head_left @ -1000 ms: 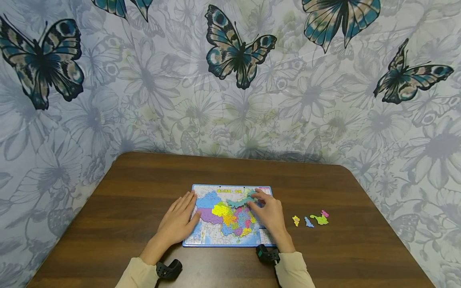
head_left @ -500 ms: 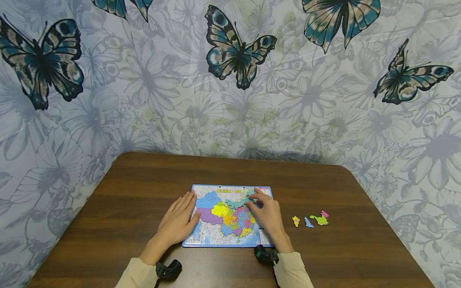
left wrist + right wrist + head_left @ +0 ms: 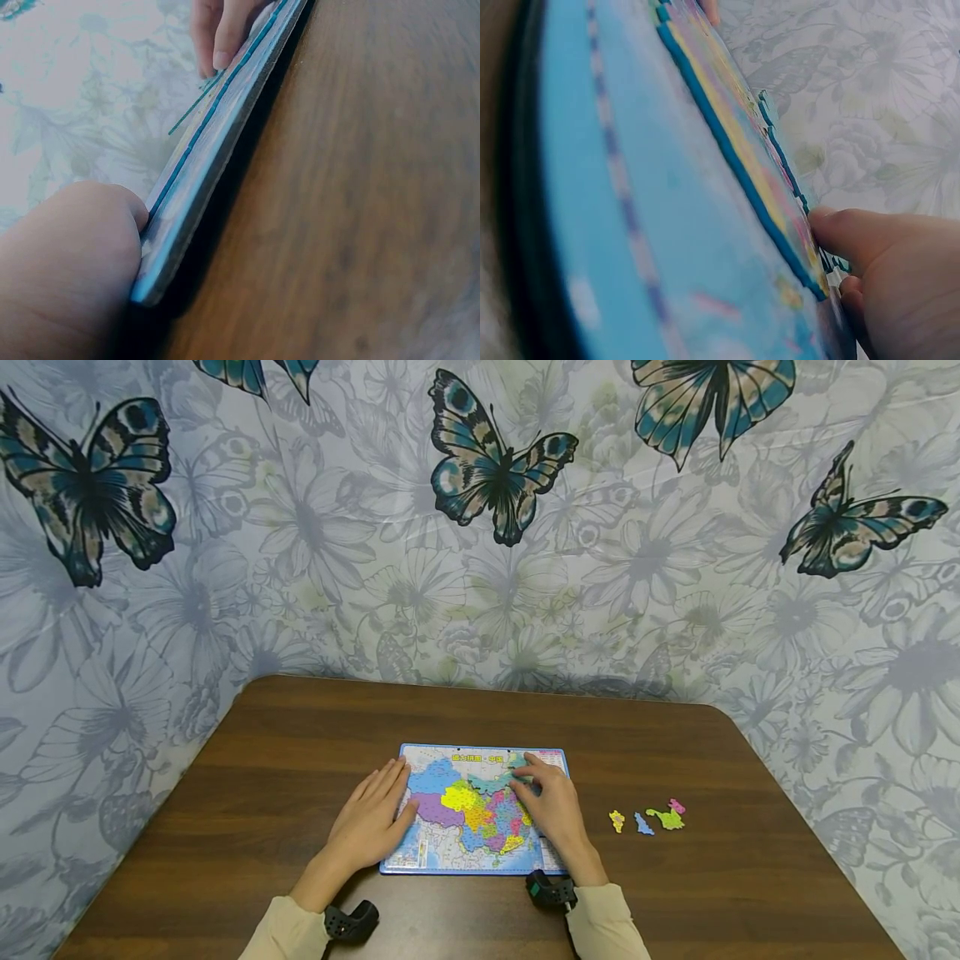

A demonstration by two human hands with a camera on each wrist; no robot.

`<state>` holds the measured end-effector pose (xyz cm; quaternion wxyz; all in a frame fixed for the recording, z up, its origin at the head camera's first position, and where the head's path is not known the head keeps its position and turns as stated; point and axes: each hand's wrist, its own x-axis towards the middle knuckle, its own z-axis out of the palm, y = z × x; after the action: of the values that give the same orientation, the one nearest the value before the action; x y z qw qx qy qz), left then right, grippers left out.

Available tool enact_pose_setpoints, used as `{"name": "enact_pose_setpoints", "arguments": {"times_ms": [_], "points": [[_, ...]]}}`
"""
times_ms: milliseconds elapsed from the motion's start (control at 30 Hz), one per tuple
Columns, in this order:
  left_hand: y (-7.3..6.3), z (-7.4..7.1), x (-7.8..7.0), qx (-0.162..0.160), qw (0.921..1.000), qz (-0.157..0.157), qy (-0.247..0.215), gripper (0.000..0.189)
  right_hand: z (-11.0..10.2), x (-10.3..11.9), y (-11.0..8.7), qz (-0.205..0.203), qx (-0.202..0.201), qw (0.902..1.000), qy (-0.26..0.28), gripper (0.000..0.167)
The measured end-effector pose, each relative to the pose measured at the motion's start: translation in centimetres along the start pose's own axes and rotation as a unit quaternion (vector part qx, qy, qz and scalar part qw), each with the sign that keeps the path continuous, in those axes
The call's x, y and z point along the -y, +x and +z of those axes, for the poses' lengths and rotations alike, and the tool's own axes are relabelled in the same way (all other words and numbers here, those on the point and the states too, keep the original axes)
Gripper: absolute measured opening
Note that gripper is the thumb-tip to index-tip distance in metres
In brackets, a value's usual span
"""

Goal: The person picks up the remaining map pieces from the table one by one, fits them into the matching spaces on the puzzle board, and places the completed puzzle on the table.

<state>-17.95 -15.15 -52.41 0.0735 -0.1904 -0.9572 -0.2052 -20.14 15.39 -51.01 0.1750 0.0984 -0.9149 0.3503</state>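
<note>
Right hand [image 3: 553, 806]: thumb and index finger curled into a pinch, closed down to the teal puzzle piece [image 3: 491, 784] and gripping it near its right end; set of the remaining fingers largely hidden. From these fingertips, piece extending leftward, free end tilted up and apart from the board surface, as seen in both wrist views.

Left hand [image 3: 371, 818]: fingers straight and side by side, thumb spread, resting flat along the left edge of the map board [image 3: 450, 862]; nothing gripped.

Under the right fingertips: upper right part of the board. Just right of the left fingertips: blue map section [image 3: 433, 777]. At the left thumb tip: purple map section [image 3: 438, 810]. Between both hands: yellow map section [image 3: 459, 796].

Right of the right fingers, well apart, loose on the wooden table [image 3: 315, 727]: small yellow piece [image 3: 617, 821], small blue piece [image 3: 643, 823], then green piece [image 3: 666, 817], with pink piece [image 3: 677, 806] at its upper right, apparently touching.

Behind the fingers, at the wrists: black wrist cameras [image 3: 352, 922] and pale sleeves [image 3: 288, 931].

Beyond the fingers, past the far table edge: butterfly-patterned backdrop [image 3: 502, 485].
</note>
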Motion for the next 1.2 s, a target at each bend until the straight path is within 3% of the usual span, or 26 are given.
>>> {"name": "enact_pose_setpoints", "arguments": {"times_ms": [533, 767, 1200], "points": [[-0.1, -0.2, 0.0, 0.002, 1.0, -0.005, -0.001, 0.069, 0.3, 0.0, 0.0, -0.038, 0.031, 0.9985, -0.025, 0.019], [-0.2, -0.1, 0.0, -0.007, 1.0, 0.002, -0.005, 0.068, 0.4, 1.0, 0.1, -0.07, 0.049, 0.9963, 0.0, 0.022], [0.0, -0.1, 0.0, -0.006, 1.0, 0.002, -0.003, 0.068, 1.1, 2.4, -0.1, -0.112, 0.101, 0.9885, -0.014, 0.023]]}}
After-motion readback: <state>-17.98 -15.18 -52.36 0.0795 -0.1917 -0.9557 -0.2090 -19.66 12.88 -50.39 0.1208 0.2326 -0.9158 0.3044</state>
